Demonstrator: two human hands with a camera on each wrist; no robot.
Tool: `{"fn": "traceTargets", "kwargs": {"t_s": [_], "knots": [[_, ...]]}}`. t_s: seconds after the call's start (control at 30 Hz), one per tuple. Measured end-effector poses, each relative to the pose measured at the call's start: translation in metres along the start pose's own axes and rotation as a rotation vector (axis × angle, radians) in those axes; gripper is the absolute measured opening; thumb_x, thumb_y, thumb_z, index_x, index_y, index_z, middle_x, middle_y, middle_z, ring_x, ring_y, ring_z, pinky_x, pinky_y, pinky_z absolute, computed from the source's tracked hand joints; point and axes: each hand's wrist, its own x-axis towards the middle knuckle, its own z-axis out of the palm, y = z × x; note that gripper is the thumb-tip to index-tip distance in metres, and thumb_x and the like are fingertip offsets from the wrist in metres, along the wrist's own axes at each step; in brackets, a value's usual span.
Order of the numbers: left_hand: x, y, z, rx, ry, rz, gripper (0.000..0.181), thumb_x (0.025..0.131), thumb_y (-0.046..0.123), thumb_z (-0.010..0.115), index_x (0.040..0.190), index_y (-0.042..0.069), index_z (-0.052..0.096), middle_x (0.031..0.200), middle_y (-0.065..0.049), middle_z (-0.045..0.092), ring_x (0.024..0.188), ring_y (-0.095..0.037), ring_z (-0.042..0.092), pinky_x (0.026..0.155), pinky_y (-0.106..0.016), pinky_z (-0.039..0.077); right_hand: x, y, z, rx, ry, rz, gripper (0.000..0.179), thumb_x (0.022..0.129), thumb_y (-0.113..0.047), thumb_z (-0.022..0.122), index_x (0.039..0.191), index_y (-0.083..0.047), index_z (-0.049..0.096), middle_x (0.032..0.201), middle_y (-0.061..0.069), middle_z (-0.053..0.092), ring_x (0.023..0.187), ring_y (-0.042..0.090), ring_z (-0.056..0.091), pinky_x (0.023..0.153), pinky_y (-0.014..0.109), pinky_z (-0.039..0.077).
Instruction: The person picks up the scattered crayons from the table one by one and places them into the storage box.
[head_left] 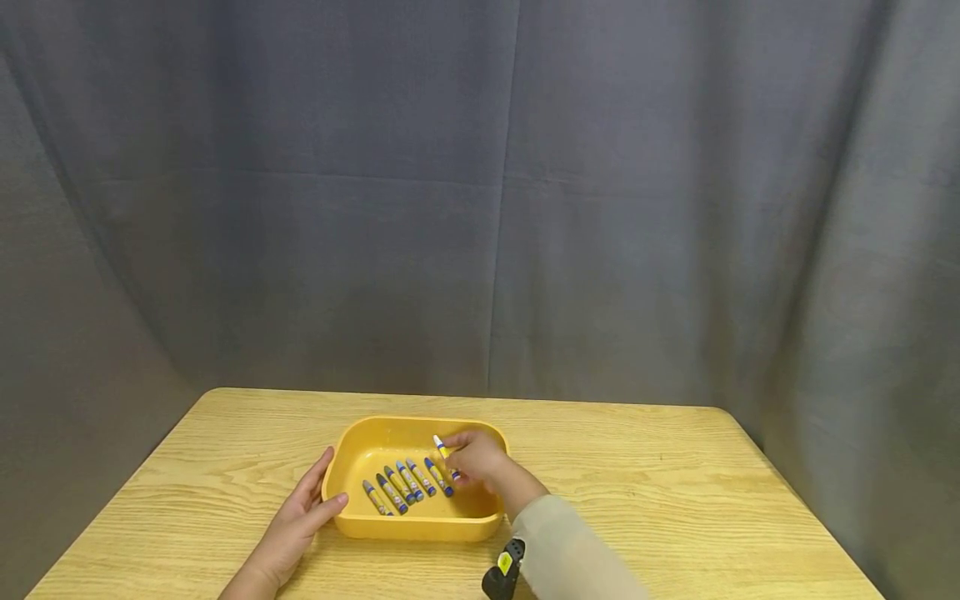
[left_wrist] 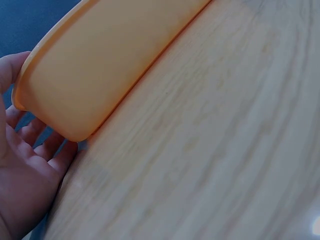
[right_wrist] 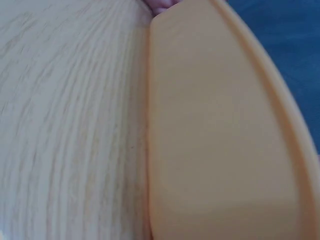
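A yellow plastic tub (head_left: 416,529) stands near the front of the table. My left hand (head_left: 296,521) grips its left end, thumb at the near corner of the rim and fingers along the outside; the left wrist view shows this hand (left_wrist: 30,175) against the tub wall (left_wrist: 110,55). Inside the tub my right hand (head_left: 476,460) pinches a white-tipped crayon (head_left: 441,447) with a yellow wrapper, at the right end of a row. To its left lie a blue crayon (head_left: 438,477) and several greyish ones, including a grey crayon (head_left: 377,497). Only the tub's outer wall (right_wrist: 215,120) fills the right wrist view.
The wood-grain table (head_left: 675,500) extends around the tub on both sides. A grey curtain (head_left: 375,208) hangs behind and beside it. A black strap device (head_left: 504,569) sits on the right wrist, below a pale sleeve (head_left: 570,550).
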Motion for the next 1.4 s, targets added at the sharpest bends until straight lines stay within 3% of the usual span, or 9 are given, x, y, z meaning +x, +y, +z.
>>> {"fn": "traceTargets", "kwargs": {"t_s": [0.33, 0.83, 0.97, 1.2, 1.4], "knots": [[0.000, 0.001, -0.001, 0.006, 0.007, 0.002, 0.068, 0.085, 0.029, 0.052, 0.139, 0.029, 0.010, 0.147, 0.001, 0.006, 0.133, -0.020, 0.016, 0.085, 0.000, 0.032, -0.002, 0.001, 0.008, -0.169, 0.031, 0.015, 0.029, 0.073, 0.003, 0.057, 0.103, 0.001, 0.059, 0.083, 0.007, 0.055, 0.055, 0.012, 0.053, 0.050, 0.025, 0.052], [-0.001, 0.000, -0.002, -0.016, -0.025, 0.006, 0.068, 0.086, 0.029, 0.050, 0.139, 0.027, 0.007, 0.147, 0.003, 0.003, 0.133, -0.018, 0.010, 0.083, 0.001, 0.031, -0.002, 0.001, 0.012, -0.356, 0.065, -0.013, 0.030, 0.073, -0.001, 0.059, 0.102, 0.000, 0.061, 0.085, 0.009, 0.060, 0.044, 0.012, 0.051, 0.042, 0.021, 0.046], [-0.002, -0.001, -0.002, -0.021, -0.028, 0.006, 0.068, 0.087, 0.029, 0.049, 0.140, 0.026, 0.006, 0.147, 0.002, 0.002, 0.134, -0.019, 0.011, 0.083, 0.000, 0.032, -0.002, 0.000, 0.009, -0.332, 0.067, -0.023, 0.033, 0.076, -0.005, 0.059, 0.108, -0.001, 0.058, 0.085, 0.008, 0.060, 0.042, 0.009, 0.044, 0.040, 0.018, 0.040], [-0.002, 0.000, -0.001, -0.041, -0.036, 0.014, 0.068, 0.087, 0.028, 0.049, 0.140, 0.024, 0.005, 0.147, 0.001, 0.002, 0.133, -0.019, 0.011, 0.084, 0.000, 0.032, -0.010, -0.013, -0.007, -0.274, 0.029, -0.084, 0.033, 0.078, -0.014, 0.061, 0.110, -0.007, 0.057, 0.092, 0.007, 0.057, 0.076, 0.016, 0.054, 0.062, 0.025, 0.046], [-0.001, 0.000, -0.001, -0.037, -0.041, 0.017, 0.069, 0.087, 0.029, 0.049, 0.140, 0.025, 0.005, 0.147, 0.002, 0.002, 0.133, -0.018, 0.010, 0.084, 0.001, 0.031, -0.022, -0.023, -0.033, -0.198, -0.017, -0.144, 0.035, 0.081, -0.020, 0.058, 0.115, -0.010, 0.055, 0.099, 0.006, 0.056, 0.084, 0.018, 0.054, 0.067, 0.031, 0.049]]}}
